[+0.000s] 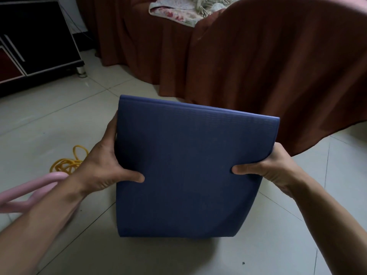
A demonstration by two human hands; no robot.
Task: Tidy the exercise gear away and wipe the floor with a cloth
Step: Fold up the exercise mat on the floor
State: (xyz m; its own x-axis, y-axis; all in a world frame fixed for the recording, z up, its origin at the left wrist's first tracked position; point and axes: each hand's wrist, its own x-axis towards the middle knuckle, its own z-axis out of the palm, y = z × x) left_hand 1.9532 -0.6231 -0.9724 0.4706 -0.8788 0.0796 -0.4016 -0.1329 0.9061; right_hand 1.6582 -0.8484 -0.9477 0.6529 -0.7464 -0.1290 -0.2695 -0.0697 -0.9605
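Above the floor (59,120), left hand (103,167) and right hand (278,167) are clamping the folded mat (188,165); stowing seems next, needing a steady carry.

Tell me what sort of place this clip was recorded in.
Most likely a room in a home, perhaps a living room or bedroom. A sofa or bed under a brown cover has a floral cloth on it, a dark cabinet stands to the left, and the floor is pale tile.
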